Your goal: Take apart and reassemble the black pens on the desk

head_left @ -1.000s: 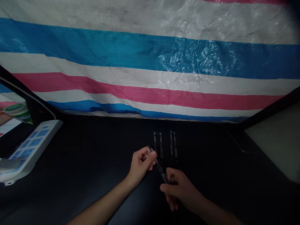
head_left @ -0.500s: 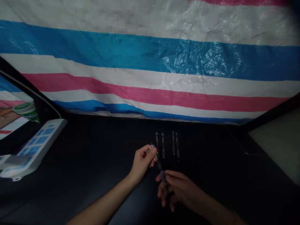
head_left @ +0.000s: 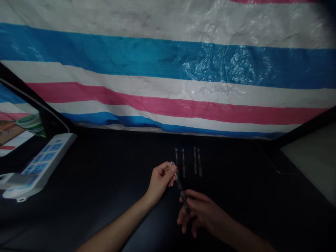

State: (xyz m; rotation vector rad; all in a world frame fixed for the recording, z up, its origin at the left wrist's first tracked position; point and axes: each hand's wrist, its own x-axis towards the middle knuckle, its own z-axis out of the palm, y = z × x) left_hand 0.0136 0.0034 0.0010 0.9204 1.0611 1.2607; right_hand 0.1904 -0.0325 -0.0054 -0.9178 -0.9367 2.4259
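Observation:
A slim pen [head_left: 179, 184] with a clear front and dark rear slants between my two hands, its tip pointing up and to the left. My left hand [head_left: 162, 177] pinches it close to the tip with thumb and fingers. Lower down, my right hand [head_left: 200, 209] holds the dark rear part between thumb and index finger, the other fingers loosely curled. Just beyond the hands, several similar pens lie on the dark table, among them one pen [head_left: 183, 164] near my left fingers and another pen [head_left: 195, 162] farther right. The leftmost pen is partly covered by my left hand.
A white power strip [head_left: 49, 157] with blue socket faces lies at the left, a plug at its near end. Behind it are a green and white cup [head_left: 31, 124] and some printed paper. A striped plastic sheet [head_left: 168, 84] hangs behind the black table [head_left: 118, 157].
Both hands keep their hold on the pen. The right hand's fingers have shifted slightly around the rear part; the view has moved a little.

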